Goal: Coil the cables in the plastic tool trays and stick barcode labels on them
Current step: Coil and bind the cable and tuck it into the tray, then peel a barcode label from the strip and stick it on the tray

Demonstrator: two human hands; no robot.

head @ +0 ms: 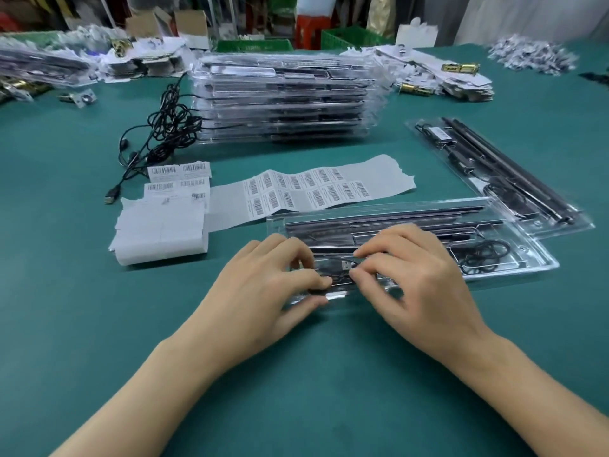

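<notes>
**Head view of a green desk (296,390).** A clear plastic tray (534,258) lies left to right at near centre. It holds long dark rods and, in its right part, a black coil (484,255).

Both hands work over the tray's left end:
- **Left hand (270,288):** the fingers (313,282) are curled, with thumb and forefinger clamped on a thin black cable (339,279).
- **Right hand (418,278):** curled fingers (365,275) pinch the same cable, just beside its silver USB plug (346,265).

The held cable lies inside the tray's left compartment, between the two hands.

Just beyond the tray lies a strip of barcode labels (323,189). A folded pad of backing paper (161,235) sits to its left.

A second tray (573,225) lies at an angle on the right, with a pale label (440,131) near its far end. At far centre stands a stack of trays (283,97). A loose tangle of black cables (168,127) trails from its left side toward the labels.
</notes>
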